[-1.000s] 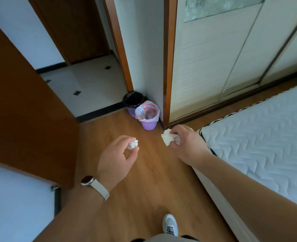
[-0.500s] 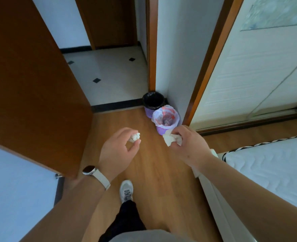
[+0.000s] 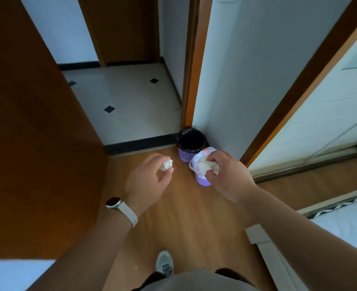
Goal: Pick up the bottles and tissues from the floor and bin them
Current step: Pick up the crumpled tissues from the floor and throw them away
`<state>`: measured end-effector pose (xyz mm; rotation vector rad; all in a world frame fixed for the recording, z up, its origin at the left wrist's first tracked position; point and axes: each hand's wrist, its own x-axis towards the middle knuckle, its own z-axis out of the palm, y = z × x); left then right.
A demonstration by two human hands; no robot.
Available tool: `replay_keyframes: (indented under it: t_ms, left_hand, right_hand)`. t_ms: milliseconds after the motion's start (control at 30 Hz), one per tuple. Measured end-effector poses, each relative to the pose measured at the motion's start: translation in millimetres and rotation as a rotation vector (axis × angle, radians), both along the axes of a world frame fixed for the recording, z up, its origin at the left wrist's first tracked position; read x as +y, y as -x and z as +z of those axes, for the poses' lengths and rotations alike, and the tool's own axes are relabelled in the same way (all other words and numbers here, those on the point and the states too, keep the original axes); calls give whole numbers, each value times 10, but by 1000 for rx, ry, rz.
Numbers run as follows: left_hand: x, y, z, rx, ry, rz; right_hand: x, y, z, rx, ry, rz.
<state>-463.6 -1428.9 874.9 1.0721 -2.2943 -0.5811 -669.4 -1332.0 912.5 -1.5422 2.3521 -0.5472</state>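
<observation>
**Hands.** The left hand (image 3: pixel 146 179) is curled, and a small tissue wad (image 3: pixel 166 164) is pinched between its thumb and fingertips. A watch (image 3: pixel 113 202) is worn on that wrist. The right hand (image 3: pixel 228 175) is closed round a larger crumpled tissue (image 3: pixel 210 165), which is held at the fingertips with the knuckles up.

**Target.** 2 purple bins are set on the wood floor (image 3: pixel 183 217), close against each other in the corner by the door frame. The white-lined bin (image 3: pixel 202 180) is the nearer one. The black-lined bin (image 3: pixel 191 143) stands behind it and slightly to the left.

**Key relation.** The right hand is seen overlapping the mouth of the white-lined bin, so the larger tissue is judged to be over the opening or just short of it. Height above the rim cannot be told. The left hand is held to the left of both bins, over bare floor, so the right hand is the nearer.

**Next move (judged).**
- A release from the right hand is expected first.
- A short carry forward and to the right is then needed for the left wad.

**Risk.** The tissue is light and the liner mouth is small and slack, so a drop onto the rim or the floor is possible.

Bottles are not made out in view.
</observation>
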Motion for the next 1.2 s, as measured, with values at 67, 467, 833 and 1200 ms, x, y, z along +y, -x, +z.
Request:
replay_keyframes:
  t_ms: [67, 467, 833, 1200]
  left_hand:
    - [-275, -3, 2, -12, -11, -14]
    - [-1459, 359, -23, 48, -48, -28]
    - [-3172, 1326, -316, -62, -110, 19]
    - [-4249, 2662, -792, -63, -104, -216]
  right_hand:
    - [-225, -33, 10, -16, -13, 20]
    - [-1454, 292, -135, -67, -39, 8]
    - [-3065, 1354, -689, -201, -92, -29]
    - [-3903, 2541, -1053, -233, -190, -167]
